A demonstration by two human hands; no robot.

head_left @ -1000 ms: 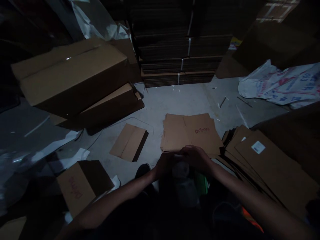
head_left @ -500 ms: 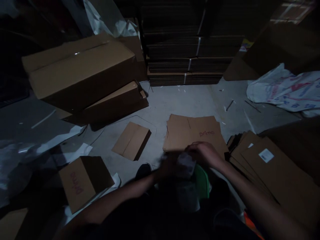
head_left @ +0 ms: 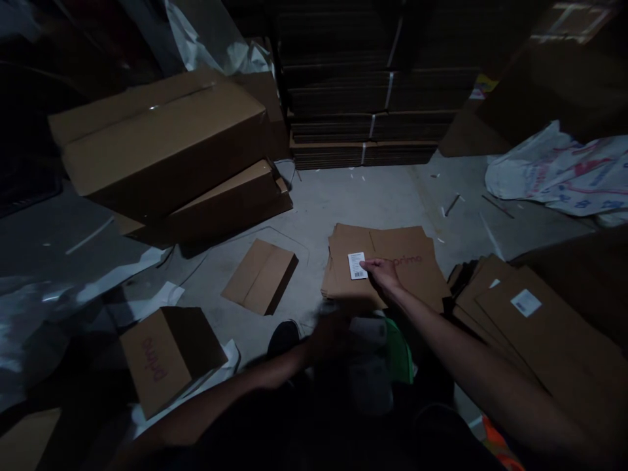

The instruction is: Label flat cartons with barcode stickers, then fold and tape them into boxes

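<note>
Between the thumb and fingers of my right hand [head_left: 385,273] is a white printed label [head_left: 358,265] with a barcode. It is over the left part of the top sheet in a pile of flat cardboard boxes [head_left: 412,243], which has "primo" printed on it. Closer to my body, my left hand [head_left: 330,335] is in deep shadow, its fingers hard to make out. It is closed at the edge of a pale label strip [head_left: 369,331] that hangs down in front of me. A green curved object [head_left: 400,353] shows right behind the strip.
A closed small carton [head_left: 260,276] lies left of the pile, and a "primo" box [head_left: 171,356] is farther left. Large cartons [head_left: 161,137] are stacked behind them. Labelled flat boxes [head_left: 554,333] lie at right. Strapped cardboard bundles [head_left: 363,124] stand at the back; a white sack [head_left: 554,170] is far right.
My right hand has moved forward and slightly left, from beside the label strip to over the cardboard pile, with a single label in its fingers. My left hand has stayed near the strip.
</note>
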